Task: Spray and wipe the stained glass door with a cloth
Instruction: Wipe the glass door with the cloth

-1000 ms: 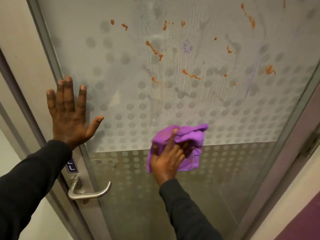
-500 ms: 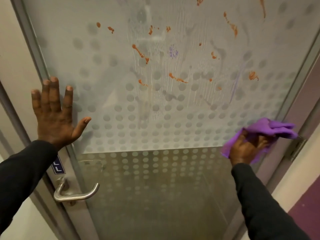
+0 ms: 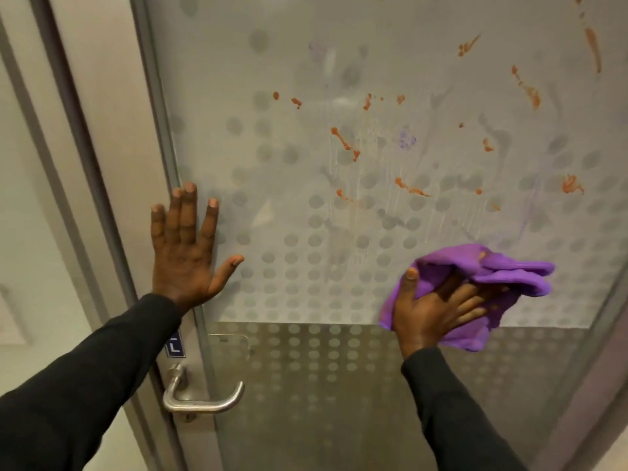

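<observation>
— Where is the left hand (image 3: 183, 253)?
— It lies flat across the left edge of the frosted, grey-dotted glass door (image 3: 373, 62). The four fingers point up, straight and close together, and the thumb stands out to the right. The little finger is on the grey metal door frame (image 3: 146, 96) and the index finger is on the glass.
— And the right hand (image 3: 431, 307)?
— It presses a crumpled purple cloth (image 3: 492, 277) against the glass. The fingers lie fairly straight, fanned towards the upper right, with their tips hidden under a fold. The thumb points up along the cloth's left edge.
— So where does the cloth sit?
— It is between that palm and the glass. It bunches past the fingertips and hangs a little below the heel of the hand, over the line where the pale frosting meets the darker lower band.
— The marks?
— Orange stains (image 3: 343, 141) are scattered above the right fingers and to the upper right of the left fingertips. They are well apart from both hands. A faint purple smudge (image 3: 406, 139) lies straight above the right thumb, among pale downward streaks.
— Anything lower down?
— A brushed steel lever handle (image 3: 204, 399) is below the left wrist. A small blue plate (image 3: 175, 345) is just above it, at the edge of the black sleeve (image 3: 102, 368).
</observation>
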Tool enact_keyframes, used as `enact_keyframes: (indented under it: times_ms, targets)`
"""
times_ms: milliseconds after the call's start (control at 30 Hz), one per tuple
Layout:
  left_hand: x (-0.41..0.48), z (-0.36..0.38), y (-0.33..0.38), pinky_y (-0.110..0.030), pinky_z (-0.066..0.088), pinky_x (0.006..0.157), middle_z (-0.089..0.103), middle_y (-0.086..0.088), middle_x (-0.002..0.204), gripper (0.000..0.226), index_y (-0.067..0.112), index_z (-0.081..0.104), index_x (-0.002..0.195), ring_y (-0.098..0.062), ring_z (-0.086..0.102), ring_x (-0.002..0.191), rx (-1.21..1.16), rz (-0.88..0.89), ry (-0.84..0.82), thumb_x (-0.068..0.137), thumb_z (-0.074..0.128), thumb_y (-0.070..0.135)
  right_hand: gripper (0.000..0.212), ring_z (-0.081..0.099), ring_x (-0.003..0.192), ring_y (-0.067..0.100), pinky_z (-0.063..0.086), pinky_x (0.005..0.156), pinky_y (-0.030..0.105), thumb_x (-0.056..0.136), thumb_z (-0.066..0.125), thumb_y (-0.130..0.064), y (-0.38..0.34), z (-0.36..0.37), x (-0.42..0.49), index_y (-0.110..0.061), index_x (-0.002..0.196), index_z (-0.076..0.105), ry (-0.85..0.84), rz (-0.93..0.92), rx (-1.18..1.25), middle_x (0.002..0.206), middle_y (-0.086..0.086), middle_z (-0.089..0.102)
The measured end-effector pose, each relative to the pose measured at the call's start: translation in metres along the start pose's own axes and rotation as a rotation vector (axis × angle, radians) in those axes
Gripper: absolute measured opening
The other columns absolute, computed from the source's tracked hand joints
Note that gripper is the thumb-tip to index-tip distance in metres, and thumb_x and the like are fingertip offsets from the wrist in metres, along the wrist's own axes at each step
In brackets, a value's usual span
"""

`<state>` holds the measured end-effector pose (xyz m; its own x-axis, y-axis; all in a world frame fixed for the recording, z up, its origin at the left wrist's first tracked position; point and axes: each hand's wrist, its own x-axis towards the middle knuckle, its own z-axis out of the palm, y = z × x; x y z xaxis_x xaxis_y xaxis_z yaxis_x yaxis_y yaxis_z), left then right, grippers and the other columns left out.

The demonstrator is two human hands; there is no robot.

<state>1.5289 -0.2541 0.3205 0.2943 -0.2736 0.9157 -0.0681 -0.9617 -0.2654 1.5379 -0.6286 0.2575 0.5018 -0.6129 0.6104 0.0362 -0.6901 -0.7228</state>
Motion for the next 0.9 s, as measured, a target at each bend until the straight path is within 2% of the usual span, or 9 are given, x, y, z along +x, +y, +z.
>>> enact_keyframes:
  times_ms: [100, 233, 333, 433, 467, 533, 600, 733, 900]
  targets:
    - [0.0, -0.002, 0.0, -0.059, 0.0, 0.125, -0.01, -0.014, 0.17, 0.099, 0.016, 0.005, 0.163, -0.035, -0.004, 0.158, -0.027, 0.001, -0.001, 0.091, 0.041, 0.072, 0.115, 0.018, 0.145, 0.063, 0.011, 0.117, 0.072, 0.087, 0.014, -0.087, -0.046, 0.021, -0.052, 0.005, 0.153, 0.034, -0.139, -0.048, -0.005, 0.152, 0.042, 0.03]
    - [0.0, -0.006, 0.001, -0.058, 0.001, 0.126, -0.004, -0.015, 0.17, 0.095, 0.016, 0.008, 0.164, -0.036, -0.001, 0.158, -0.072, -0.002, -0.01, 0.092, 0.038, 0.072, 0.096, 0.02, 0.142, 0.058, -0.001, 0.116, 0.074, 0.09, 0.037, -0.074, -0.098, 0.049, -0.124, -0.017, 0.163, 0.011, -0.107, -0.422, -0.085, 0.142, 0.033, 0.036]
    - [0.001, -0.008, -0.001, -0.056, 0.001, 0.126, -0.001, -0.015, 0.171, 0.093, 0.018, 0.009, 0.164, -0.036, 0.003, 0.158, -0.121, 0.001, -0.017, 0.093, 0.03, 0.074, 0.103, 0.028, 0.139, 0.054, 0.002, 0.112, 0.081, 0.081, 0.056, -0.062, -0.129, 0.068, -0.169, -0.022, 0.163, 0.008, -0.13, -0.609, -0.134, 0.142, 0.027, 0.038]
    - [0.002, -0.011, -0.003, -0.054, 0.0, 0.127, 0.003, -0.014, 0.172, 0.091, 0.02, 0.011, 0.164, -0.035, 0.007, 0.159, -0.194, -0.011, -0.036, 0.093, 0.026, 0.074, 0.102, 0.029, 0.137, 0.056, 0.009, 0.108, 0.083, 0.077, 0.06, -0.061, -0.15, 0.08, -0.187, -0.027, 0.161, 0.014, -0.18, -0.614, -0.167, 0.143, 0.026, 0.045]
    - [0.003, -0.012, -0.003, -0.053, 0.0, 0.127, 0.004, -0.013, 0.172, 0.089, 0.02, 0.013, 0.163, -0.035, 0.008, 0.159, -0.226, -0.015, -0.04, 0.093, 0.025, 0.073, 0.101, 0.029, 0.136, 0.06, 0.008, 0.107, 0.084, 0.075, 0.06, -0.062, -0.156, 0.081, -0.187, -0.027, 0.161, 0.017, -0.188, -0.618, -0.157, 0.145, 0.026, 0.046]
    - [0.003, -0.016, -0.003, -0.052, 0.0, 0.127, 0.007, -0.012, 0.172, 0.087, 0.019, 0.014, 0.163, -0.033, 0.008, 0.159, -0.312, -0.027, -0.043, 0.094, 0.024, 0.072, 0.103, 0.022, 0.138, 0.066, 0.004, 0.108, 0.085, 0.074, 0.057, -0.063, -0.165, 0.081, -0.181, -0.028, 0.162, 0.016, -0.178, -0.666, -0.127, 0.157, 0.019, 0.028]
    - [0.004, -0.022, -0.002, -0.052, 0.001, 0.127, 0.008, -0.011, 0.172, 0.087, 0.017, 0.015, 0.163, -0.032, 0.009, 0.159, -0.405, -0.041, -0.034, 0.095, 0.024, 0.07, 0.106, 0.01, 0.144, 0.066, 0.005, 0.109, 0.084, 0.077, 0.055, -0.062, -0.18, 0.075, -0.163, -0.025, 0.163, 0.005, -0.123, -0.717, -0.102, 0.164, 0.018, 0.016]
    - [0.01, -0.04, -0.008, -0.058, 0.018, 0.123, 0.018, -0.008, 0.17, 0.085, 0.016, 0.017, 0.163, -0.028, 0.018, 0.158, -0.499, -0.05, 0.0, 0.097, 0.024, 0.07, 0.099, 0.002, 0.148, 0.061, 0.001, 0.113, 0.081, 0.084, 0.048, -0.076, -0.231, 0.051, -0.104, -0.032, 0.163, 0.007, 0.005, -0.755, -0.053, 0.169, 0.02, -0.004]
    - [0.044, -0.063, -0.033, -0.058, 0.022, 0.122, 0.021, -0.013, 0.169, 0.086, 0.01, 0.021, 0.16, -0.028, 0.02, 0.157, -0.451, -0.078, 0.067, 0.097, 0.022, 0.069, 0.099, 0.007, 0.147, 0.063, 0.003, 0.111, 0.081, 0.082, 0.044, -0.085, -0.303, 0.012, -0.036, -0.027, 0.16, 0.027, 0.14, -0.77, -0.022, 0.165, 0.028, 0.015]
